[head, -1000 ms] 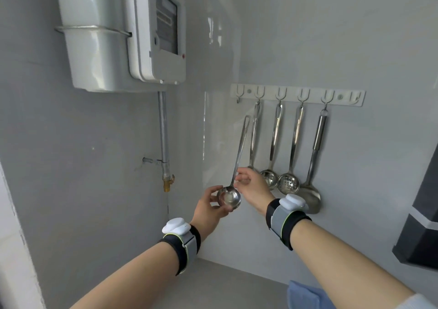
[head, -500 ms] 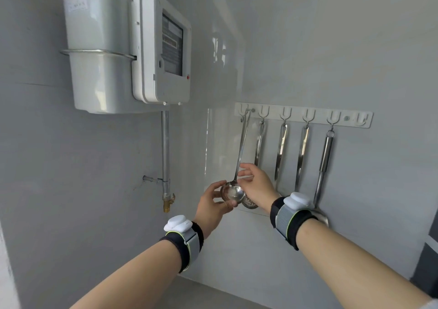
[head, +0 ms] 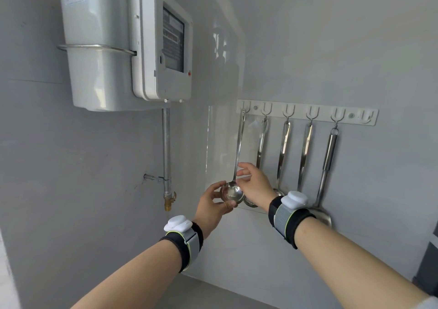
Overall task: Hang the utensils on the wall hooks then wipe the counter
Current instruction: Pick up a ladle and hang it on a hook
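Note:
A white hook rail [head: 305, 112] is fixed to the grey wall. A steel ladle [head: 239, 147] has its handle tip at the leftmost hook. My left hand [head: 213, 208] cups the ladle's bowl from the left and below. My right hand [head: 254, 185] pinches the low end of its handle. On the hooks to the right hang two more ladles, a skimmer [head: 304, 152] and a steel spatula [head: 328, 164]. The rightmost hook [head: 367, 116] carries nothing.
A white gas meter [head: 125, 45] is mounted high on the left wall, with a metal pipe [head: 166, 157] and brass valve below it. A strip of grey counter [head: 201, 292] shows between my forearms. A dark object sits at the right edge.
The ladle has risen from below the rail until its handle tip reached the leftmost hook. Both hands stayed on it. The camera tilted up, so the counter and blue cloth left view.

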